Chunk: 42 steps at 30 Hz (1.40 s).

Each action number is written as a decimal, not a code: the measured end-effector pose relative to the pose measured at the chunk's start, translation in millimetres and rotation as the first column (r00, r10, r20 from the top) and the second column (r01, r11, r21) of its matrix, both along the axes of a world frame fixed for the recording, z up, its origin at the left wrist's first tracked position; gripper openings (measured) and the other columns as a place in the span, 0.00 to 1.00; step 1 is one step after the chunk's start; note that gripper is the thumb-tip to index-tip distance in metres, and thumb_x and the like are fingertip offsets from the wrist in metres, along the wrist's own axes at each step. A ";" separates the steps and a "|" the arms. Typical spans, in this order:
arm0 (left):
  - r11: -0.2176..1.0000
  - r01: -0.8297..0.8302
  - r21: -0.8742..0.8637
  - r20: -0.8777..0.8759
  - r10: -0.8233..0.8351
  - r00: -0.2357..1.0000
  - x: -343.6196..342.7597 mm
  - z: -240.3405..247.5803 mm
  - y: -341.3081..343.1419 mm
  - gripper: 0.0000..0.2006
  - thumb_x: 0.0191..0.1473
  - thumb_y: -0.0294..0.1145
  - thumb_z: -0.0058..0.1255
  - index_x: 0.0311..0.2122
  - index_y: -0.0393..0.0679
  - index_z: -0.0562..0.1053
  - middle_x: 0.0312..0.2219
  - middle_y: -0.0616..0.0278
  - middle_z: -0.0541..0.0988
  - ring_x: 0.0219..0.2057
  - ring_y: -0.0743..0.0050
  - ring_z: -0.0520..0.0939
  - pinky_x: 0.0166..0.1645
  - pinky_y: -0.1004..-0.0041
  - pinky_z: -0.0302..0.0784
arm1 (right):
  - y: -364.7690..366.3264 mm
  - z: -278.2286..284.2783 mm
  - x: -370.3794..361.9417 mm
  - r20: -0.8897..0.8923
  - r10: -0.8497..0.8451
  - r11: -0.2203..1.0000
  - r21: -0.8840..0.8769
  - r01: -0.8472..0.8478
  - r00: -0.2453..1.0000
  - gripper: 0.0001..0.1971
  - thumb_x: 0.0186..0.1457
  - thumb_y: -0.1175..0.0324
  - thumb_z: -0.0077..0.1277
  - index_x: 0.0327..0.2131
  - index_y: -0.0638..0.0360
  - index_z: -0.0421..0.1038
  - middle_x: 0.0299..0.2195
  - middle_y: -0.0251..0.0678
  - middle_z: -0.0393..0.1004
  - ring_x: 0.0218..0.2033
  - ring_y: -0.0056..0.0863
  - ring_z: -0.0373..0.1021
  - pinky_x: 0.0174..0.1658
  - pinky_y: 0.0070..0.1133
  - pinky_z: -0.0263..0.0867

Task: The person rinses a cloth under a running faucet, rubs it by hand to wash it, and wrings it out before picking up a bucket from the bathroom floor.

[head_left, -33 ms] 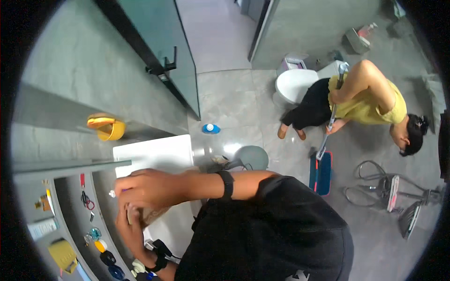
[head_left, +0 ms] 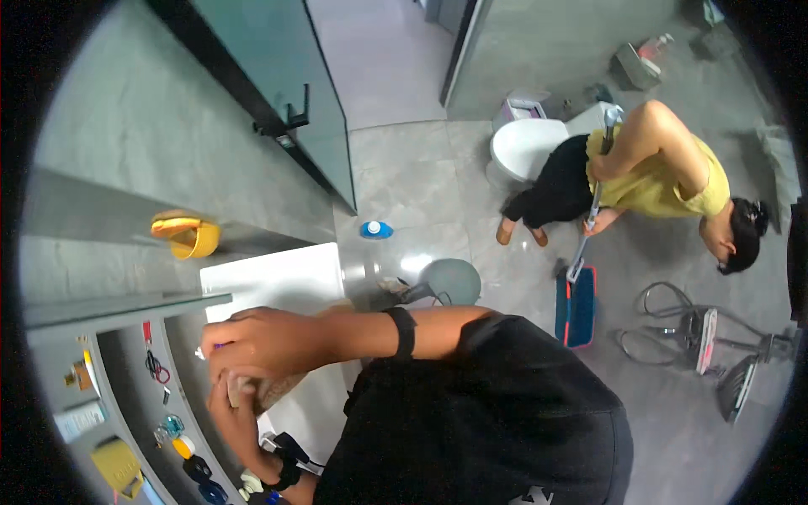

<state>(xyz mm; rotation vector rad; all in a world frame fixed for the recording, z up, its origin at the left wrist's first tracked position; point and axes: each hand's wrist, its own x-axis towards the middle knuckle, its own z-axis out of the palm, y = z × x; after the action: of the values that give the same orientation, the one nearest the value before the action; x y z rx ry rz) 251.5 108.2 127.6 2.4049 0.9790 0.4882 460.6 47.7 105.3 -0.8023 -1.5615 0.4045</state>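
My right hand [head_left: 268, 343], a dark band on its wrist, reaches across to the left over the white sink counter [head_left: 282, 268]. Its fingers are curled round a small purple-and-white thing [head_left: 202, 353], mostly hidden by the hand. Just below, and touching it, my left hand [head_left: 229, 411] is closed, with a dark watch on the wrist. Something pale shows at its fingers, too covered to name. Both hands are beside an open wall cabinet [head_left: 118, 353].
Small items, including a yellow pouch [head_left: 118, 465], stand on the cabinet shelves. A yellow holder [head_left: 194, 237] hangs on the wall. On the floor are a blue bottle [head_left: 376, 229] and a blue mop head [head_left: 576, 307], whose pole another person [head_left: 665, 177] grips near the toilet [head_left: 528, 151].
The view has shifted slightly, so the room sits a little further left and up. Both hands stay together by the cabinet, with more of the pale thing showing between them.
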 end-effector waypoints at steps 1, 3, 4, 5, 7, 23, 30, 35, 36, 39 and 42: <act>0.995 0.046 0.092 -0.036 -0.043 0.998 4.4 0.6 -0.2 0.12 0.59 0.33 0.48 0.35 0.32 0.73 0.27 0.46 0.75 0.28 0.58 0.75 0.37 0.67 0.69 | -0.4 -3.5 4.8 -0.013 -0.020 1.000 -0.007 0.020 1.000 0.08 0.48 0.73 0.53 0.35 0.58 0.70 0.39 0.37 0.67 0.36 0.35 0.71 0.39 0.29 0.68; 0.974 0.028 -0.225 -0.094 -0.051 0.994 16.2 12.8 6.9 0.12 0.59 0.33 0.48 0.35 0.31 0.73 0.27 0.44 0.75 0.27 0.54 0.75 0.36 0.67 0.70 | 1.0 -10.1 13.0 -0.123 0.048 0.997 -0.052 -0.054 0.991 0.11 0.47 0.72 0.54 0.37 0.58 0.70 0.39 0.37 0.67 0.37 0.36 0.71 0.39 0.29 0.68; 0.983 0.032 -0.180 -0.134 -0.057 0.989 24.1 16.7 7.0 0.12 0.58 0.32 0.48 0.35 0.31 0.74 0.26 0.44 0.75 0.26 0.54 0.75 0.36 0.67 0.70 | 2.9 -14.7 15.8 -0.122 0.014 0.999 -0.043 -0.019 0.992 0.13 0.48 0.72 0.55 0.40 0.57 0.71 0.40 0.36 0.67 0.37 0.35 0.72 0.40 0.28 0.69; 0.990 0.038 -0.133 -0.172 -0.061 0.983 31.9 21.3 6.1 0.11 0.58 0.31 0.47 0.35 0.31 0.74 0.26 0.43 0.75 0.26 0.54 0.75 0.36 0.67 0.70 | 1.5 -18.8 20.2 -0.129 -0.007 0.999 -0.049 0.000 0.992 0.13 0.48 0.72 0.55 0.40 0.57 0.71 0.40 0.36 0.67 0.37 0.35 0.72 0.40 0.28 0.69; 0.995 0.090 -0.039 -0.170 -0.096 0.981 47.3 31.2 2.5 0.09 0.56 0.28 0.47 0.36 0.31 0.74 0.25 0.46 0.75 0.26 0.58 0.76 0.36 0.67 0.70 | 0.3 -22.8 25.1 -0.345 0.133 0.969 -0.152 -0.194 0.929 0.18 0.47 0.66 0.60 0.42 0.57 0.71 0.42 0.35 0.68 0.39 0.34 0.72 0.42 0.28 0.69; 0.997 -0.075 0.026 0.129 0.071 0.989 -1.6 55.8 15.4 0.17 0.64 0.38 0.46 0.41 0.29 0.74 0.31 0.60 0.77 0.31 0.76 0.74 0.40 0.75 0.71 | -6.6 -126.4 55.1 0.166 0.314 0.711 -0.693 -0.116 0.935 0.19 0.48 0.54 0.60 0.36 0.59 0.78 0.30 0.44 0.79 0.33 0.40 0.75 0.37 0.35 0.68; 0.891 -0.394 0.226 0.537 0.224 0.814 12.4 58.9 4.0 0.25 0.61 0.43 0.52 0.17 0.40 0.62 0.12 0.68 0.57 0.15 0.78 0.55 0.18 0.73 0.50 | -26.5 -159.5 84.8 0.072 0.219 0.748 -0.652 -0.120 0.973 0.18 0.52 0.55 0.57 0.37 0.61 0.77 0.31 0.45 0.79 0.33 0.39 0.75 0.37 0.32 0.67; 0.869 -0.455 0.194 0.615 0.253 0.746 -8.1 58.4 21.1 0.23 0.61 0.44 0.52 0.27 0.28 0.69 0.18 0.60 0.66 0.20 0.73 0.61 0.23 0.70 0.61 | -45.9 -162.8 93.0 0.099 0.142 0.725 -0.688 -0.035 0.985 0.17 0.53 0.56 0.57 0.37 0.62 0.76 0.29 0.44 0.78 0.30 0.33 0.74 0.35 0.30 0.66; 0.861 -0.477 0.179 0.643 0.264 0.719 -10.1 54.8 22.4 0.24 0.61 0.45 0.51 0.30 0.25 0.70 0.19 0.58 0.68 0.21 0.72 0.63 0.25 0.69 0.64 | -48.8 -159.5 95.5 0.021 0.139 0.736 -0.671 -0.089 0.990 0.17 0.54 0.56 0.57 0.37 0.62 0.76 0.28 0.43 0.78 0.30 0.30 0.73 0.34 0.29 0.66; 0.855 -0.507 0.108 0.679 0.309 0.665 -10.3 47.4 29.6 0.23 0.60 0.44 0.54 0.33 0.26 0.73 0.22 0.57 0.73 0.23 0.72 0.65 0.26 0.69 0.66 | -66.0 -142.8 112.8 -0.062 0.105 0.673 -0.731 -0.117 0.993 0.18 0.55 0.55 0.57 0.37 0.63 0.76 0.26 0.41 0.78 0.29 0.23 0.72 0.33 0.27 0.65; 0.835 -0.544 0.081 0.532 0.426 0.732 -9.5 48.6 28.9 0.27 0.59 0.49 0.53 0.41 0.26 0.76 0.31 0.39 0.80 0.28 0.56 0.77 0.32 0.60 0.74 | -83.8 -116.5 127.3 -0.353 0.037 0.640 -0.710 -0.294 0.935 0.16 0.57 0.59 0.56 0.35 0.67 0.75 0.29 0.36 0.78 0.33 0.20 0.72 0.39 0.23 0.67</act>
<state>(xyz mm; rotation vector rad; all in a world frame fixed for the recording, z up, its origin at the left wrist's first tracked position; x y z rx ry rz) 242.0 137.1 176.3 1.9980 1.3619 1.4115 587.9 -36.1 -11.2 -1.1580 -1.1363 1.3311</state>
